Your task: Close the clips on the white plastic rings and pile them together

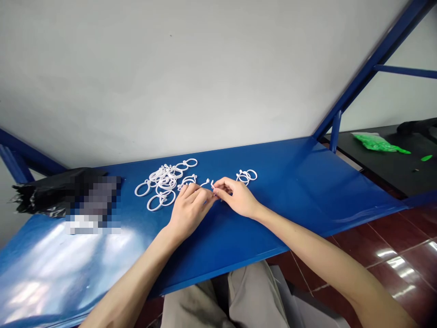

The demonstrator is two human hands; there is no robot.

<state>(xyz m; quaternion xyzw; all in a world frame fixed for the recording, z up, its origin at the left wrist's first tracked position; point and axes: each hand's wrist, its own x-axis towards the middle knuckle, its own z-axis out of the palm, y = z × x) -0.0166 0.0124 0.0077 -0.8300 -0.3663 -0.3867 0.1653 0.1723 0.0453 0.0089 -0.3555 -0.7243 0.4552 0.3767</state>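
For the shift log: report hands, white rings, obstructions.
Right hand pinching small white piece; left hand alongside, grip hidden. Ring pile left, smaller ring cluster right. Nothing visibly blocking.

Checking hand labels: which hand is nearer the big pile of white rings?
Left. The left hand is just to the right of the big pile of white rings; the right hand is farther right, beyond the left hand.

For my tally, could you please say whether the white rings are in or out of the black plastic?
Out: white rings lie on the blue table; whether the black plastic hides more, I cannot tell.
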